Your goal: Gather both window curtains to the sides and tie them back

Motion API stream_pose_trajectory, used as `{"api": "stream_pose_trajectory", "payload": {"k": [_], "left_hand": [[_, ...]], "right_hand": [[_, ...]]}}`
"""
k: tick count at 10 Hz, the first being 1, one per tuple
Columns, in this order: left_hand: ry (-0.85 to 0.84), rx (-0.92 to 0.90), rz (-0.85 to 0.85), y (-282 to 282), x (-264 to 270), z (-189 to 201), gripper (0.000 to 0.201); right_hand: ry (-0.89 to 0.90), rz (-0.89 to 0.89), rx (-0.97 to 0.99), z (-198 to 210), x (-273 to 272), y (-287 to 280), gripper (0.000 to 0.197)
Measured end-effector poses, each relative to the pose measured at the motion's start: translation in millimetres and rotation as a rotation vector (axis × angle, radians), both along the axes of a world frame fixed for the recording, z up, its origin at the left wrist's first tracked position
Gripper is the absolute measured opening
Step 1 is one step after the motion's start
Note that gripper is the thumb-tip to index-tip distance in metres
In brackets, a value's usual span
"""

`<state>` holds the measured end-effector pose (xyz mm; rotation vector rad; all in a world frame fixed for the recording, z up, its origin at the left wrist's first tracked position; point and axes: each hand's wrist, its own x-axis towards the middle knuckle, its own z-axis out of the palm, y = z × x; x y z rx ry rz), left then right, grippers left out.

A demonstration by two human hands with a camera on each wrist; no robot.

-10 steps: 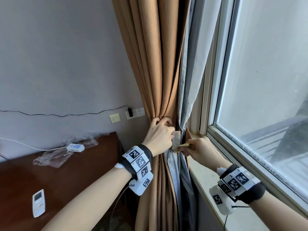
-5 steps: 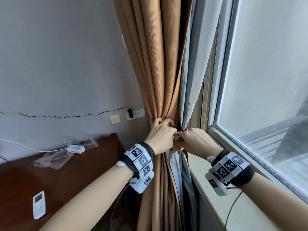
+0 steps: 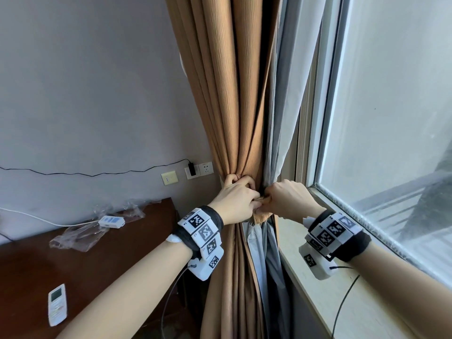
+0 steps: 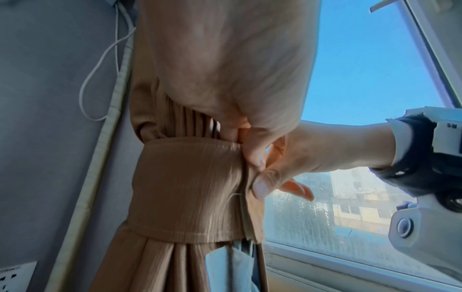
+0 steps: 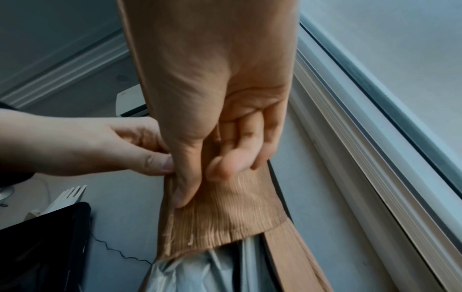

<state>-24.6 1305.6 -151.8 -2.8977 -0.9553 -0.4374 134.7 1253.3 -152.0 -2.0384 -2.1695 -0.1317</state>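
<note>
The brown curtain [image 3: 244, 118] with its grey lining [image 3: 276, 133] hangs gathered beside the window. A matching brown tie-back band [image 4: 185, 187] wraps round the bunch. My left hand [image 3: 254, 204] curls over the gathered folds and pinches one band end at the front. My right hand [image 3: 265, 199] meets it from the window side and pinches the other band end [image 5: 220, 217] between thumb [image 5: 185, 189] and fingers. In the left wrist view the right hand's thumb [image 4: 260, 187] presses on the seam where the ends overlap. How the ends join is hidden.
A dark wooden desk [image 3: 97, 265] stands at the left with a white remote [image 3: 57, 304], a power strip [image 3: 111, 221] and a plastic bag [image 3: 78, 236]. A wall socket [image 3: 198, 170] sits behind the curtain edge. The window sill [image 3: 318, 289] runs under my right forearm.
My right hand has come up and left from the sill with the band end and now meets my left hand at the front of the curtain. The left hand stays on the bunch.
</note>
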Motion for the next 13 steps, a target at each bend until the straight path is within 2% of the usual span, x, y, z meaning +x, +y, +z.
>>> {"api": "stream_pose_trajectory", "payload": {"k": [2,3,4,6,7,9,10,11,12,13], "left_hand": [[-0.015,0.018,0.001,4,-2,0,0.025],[-0.010,0.015,0.004,8,1,-4,0.026],[0.000,-0.007,0.023,11,4,-5,0.026],[0.049,-0.048,0.036,23,12,4,0.028],[0.056,-0.126,0.048,27,11,8,0.028],[0.101,-0.090,0.055,28,-2,10,0.025],[0.190,-0.112,0.056,24,-10,12,0.024],[0.298,-0.088,0.063,13,-20,23,0.027],[0.320,-0.107,0.041,-16,-35,42,0.037],[0.257,-0.078,0.018,-46,-59,73,0.041]], "right_hand": [[0.617,0.127,-0.219,-7,10,3,0.023],[0.540,0.098,-0.381,-12,4,13,0.028],[0.484,0.077,-0.455,-18,0,23,0.029],[0.487,0.002,-0.263,-32,4,38,0.032],[0.516,0.045,-0.285,-34,6,42,0.025],[0.576,0.143,-0.349,-27,3,37,0.016],[0.514,0.131,-0.270,-22,-2,23,0.015],[0.355,0.089,-0.110,-9,-3,2,0.039],[0.260,0.050,-0.049,5,-6,-32,0.060],[0.208,-0.082,-0.024,32,-9,-77,0.068]]}}
